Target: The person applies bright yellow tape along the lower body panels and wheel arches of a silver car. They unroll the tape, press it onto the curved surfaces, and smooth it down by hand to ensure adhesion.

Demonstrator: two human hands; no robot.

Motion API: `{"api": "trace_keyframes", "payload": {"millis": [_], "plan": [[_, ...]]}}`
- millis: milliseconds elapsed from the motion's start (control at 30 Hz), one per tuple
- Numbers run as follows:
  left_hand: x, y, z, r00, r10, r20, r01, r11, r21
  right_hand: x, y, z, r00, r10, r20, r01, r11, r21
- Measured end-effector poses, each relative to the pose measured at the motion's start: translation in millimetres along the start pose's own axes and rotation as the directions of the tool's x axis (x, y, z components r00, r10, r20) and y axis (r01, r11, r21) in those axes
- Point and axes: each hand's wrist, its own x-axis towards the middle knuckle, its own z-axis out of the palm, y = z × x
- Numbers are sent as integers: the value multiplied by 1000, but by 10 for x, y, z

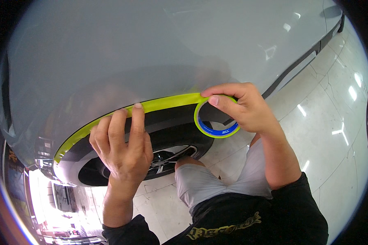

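A strip of yellow-green masking tape [167, 102] runs along the dark wheel-arch trim [169, 116] of a grey car [122, 45], following its curve down to the left. My left hand [124, 143] lies over the arch with its fingers stretched out, the fingertips touching the tape. My right hand [245, 104] grips the roll of tape [219, 132], which has a blue inner core, between thumb and fingers. Its index fingertip touches the strip's right end, where the tape meets the roll. The palm hides part of the roll's right side.
Below the arch is the car's wheel with a black tire [206, 147], close to my knees. A pale tiled floor [335, 163] with dark cracks spreads to the right. A dark sill [298, 65] edges the car's right side. Bright light washes out the lower left.
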Motion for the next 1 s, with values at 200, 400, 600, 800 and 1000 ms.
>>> {"api": "trace_keyframes", "payload": {"millis": [200, 400, 600, 800, 1000], "plan": [[26, 44, 23, 1000, 19, -2, -19, 1000, -4, 5, 15, 30, 999, 34, -22, -35, 999, -24], [80, 148, 62, 998, 69, 2, -69, 998, 9, 0, 41, 50, 998, 30, -54, -31, 999, -7], [150, 333, 120, 997, 58, 47, -56, 998, -39, -21, 82, 109, 996, 72, -55, -71, 997, 22], [253, 444, 209, 993, 108, 54, -106, 994, -34, -31, 113, 163, 988, -93, -123, 81, 992, -98], [296, 479, 219, 984, 162, 75, -161, 987, -26, -41, 171, 220, 960, -231, -158, 197, 959, -204]]}}
